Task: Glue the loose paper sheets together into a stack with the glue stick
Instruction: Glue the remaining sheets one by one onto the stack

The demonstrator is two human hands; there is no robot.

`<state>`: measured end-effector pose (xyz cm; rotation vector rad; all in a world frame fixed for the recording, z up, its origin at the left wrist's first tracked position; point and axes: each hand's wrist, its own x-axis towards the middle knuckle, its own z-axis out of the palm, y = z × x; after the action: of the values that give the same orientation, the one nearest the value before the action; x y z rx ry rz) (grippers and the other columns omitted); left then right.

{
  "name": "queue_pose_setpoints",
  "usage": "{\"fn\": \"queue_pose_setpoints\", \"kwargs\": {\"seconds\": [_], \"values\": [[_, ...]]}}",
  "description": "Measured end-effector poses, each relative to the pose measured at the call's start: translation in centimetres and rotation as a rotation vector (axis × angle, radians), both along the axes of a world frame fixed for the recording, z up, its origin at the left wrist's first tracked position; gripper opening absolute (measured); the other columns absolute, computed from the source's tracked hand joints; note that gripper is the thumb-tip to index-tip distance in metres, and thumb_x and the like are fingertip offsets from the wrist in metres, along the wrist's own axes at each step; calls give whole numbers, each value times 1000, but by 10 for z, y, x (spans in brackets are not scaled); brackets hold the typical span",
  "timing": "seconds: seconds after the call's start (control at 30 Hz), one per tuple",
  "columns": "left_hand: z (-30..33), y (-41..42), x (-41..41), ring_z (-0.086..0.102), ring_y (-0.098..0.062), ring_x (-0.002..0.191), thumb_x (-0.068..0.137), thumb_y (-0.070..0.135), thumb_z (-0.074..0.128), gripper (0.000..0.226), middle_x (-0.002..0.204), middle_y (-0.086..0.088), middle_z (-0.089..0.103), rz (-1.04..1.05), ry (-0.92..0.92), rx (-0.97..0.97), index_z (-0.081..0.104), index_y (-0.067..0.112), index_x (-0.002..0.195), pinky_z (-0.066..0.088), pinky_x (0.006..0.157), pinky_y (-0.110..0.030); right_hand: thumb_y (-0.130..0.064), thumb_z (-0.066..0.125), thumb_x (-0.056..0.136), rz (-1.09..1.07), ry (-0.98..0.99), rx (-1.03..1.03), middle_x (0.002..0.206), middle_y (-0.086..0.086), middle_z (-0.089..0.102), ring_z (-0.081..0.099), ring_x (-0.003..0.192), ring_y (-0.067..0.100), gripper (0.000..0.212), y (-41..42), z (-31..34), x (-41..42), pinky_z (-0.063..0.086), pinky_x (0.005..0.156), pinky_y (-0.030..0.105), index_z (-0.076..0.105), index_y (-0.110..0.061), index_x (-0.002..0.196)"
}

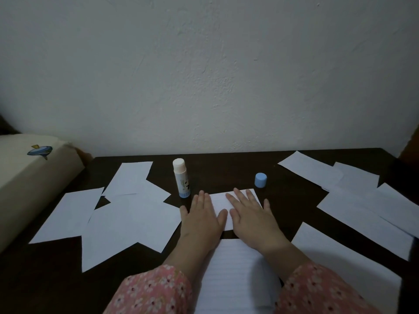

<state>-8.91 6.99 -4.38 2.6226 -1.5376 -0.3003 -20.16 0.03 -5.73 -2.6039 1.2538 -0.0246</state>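
Pressing middle stack [221,200] flat, left hand [201,217] and right hand [248,214] fingers straight; many loose sheets [127,223] left; glue stick [182,177] uncapped.

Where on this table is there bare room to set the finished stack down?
Bare dark table shows along the back edge, between the upright glue stick and the blue cap, and right of the cap up to the right-hand sheets. The left-hand sheets crowd that side; both hands press the middle sheet.
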Motion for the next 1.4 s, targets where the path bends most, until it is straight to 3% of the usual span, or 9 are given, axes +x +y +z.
{"fn": "queue_pose_setpoints", "kwargs": {"seconds": [0.2,0.37,0.6,0.8,1.0,1.13,1.23,1.33,1.4], "values": [[1,-2,-4,0,-19,148,99,54,21,69,161,-3,2,21,-7,7,4,15,153,4,117,-49,-53,23,100,-149,-18,34,162,-7,-11,-13,148,13,67,-1,-1,-3,-6,117,49,-4,-25,154],[1,-1,6,6,-17,148,98,56,24,70,161,-2,8,-29,-19,-12,9,15,153,5,117,-50,-55,25,99,-123,-27,55,162,-6,-9,-11,148,13,69,-3,1,-4,-5,116,53,-1,-23,155],[9,9,8,10,-12,147,97,51,40,67,160,5,13,-155,37,-178,14,22,152,6,117,-46,-54,27,100,76,-39,28,161,-9,-10,-13,147,15,60,-3,12,-21,1,117,52,7,-35,153],[7,17,15,12,-11,146,98,52,36,59,160,10,13,-221,102,-32,22,28,150,6,115,-52,-52,16,102,120,71,43,161,-14,-11,-14,147,13,51,0,5,-25,-7,114,59,1,-47,150],[14,28,33,14,-15,146,98,48,42,60,159,13,11,-229,179,15,19,32,151,2,117,-47,-58,17,99,107,109,67,159,-18,-15,-15,146,8,52,-8,7,-36,-11,111,63,-3,-51,147],[11,33,50,15,-22,146,95,49,48,62,158,18,12,-208,227,33,21,38,150,3,117,-44,-56,20,100,119,77,65,160,-19,-9,-11,147,6,51,-7,7,-39,-9,112,62,4,-50,148],[4,30,58,20,-23,144,92,52,52,56,153,20,27,-184,270,-33,36,41,143,11,118,-45,-43,24,104,111,-36,99,159,-19,12,5,147,5,44,-13,17,-42,-2,115,58,24,-45,148],[-3,25,56,48,-19,123,89,45,59,30,118,16,64,-91,352,-345,66,34,117,39,107,-39,-29,32,105,47,-167,154,151,-17,35,24,141,7,38,-28,26,-39,6,118,49,44,-35,140],[-7,24,50,57,-17,111,89,35,65,24,105,10,68,-81,293,-447,70,27,111,45,101,-36,-17,38,103,62,-178,171,148,-18,37,25,141,6,40,-35,24,-39,7,118,45,48,-35,137]]}}
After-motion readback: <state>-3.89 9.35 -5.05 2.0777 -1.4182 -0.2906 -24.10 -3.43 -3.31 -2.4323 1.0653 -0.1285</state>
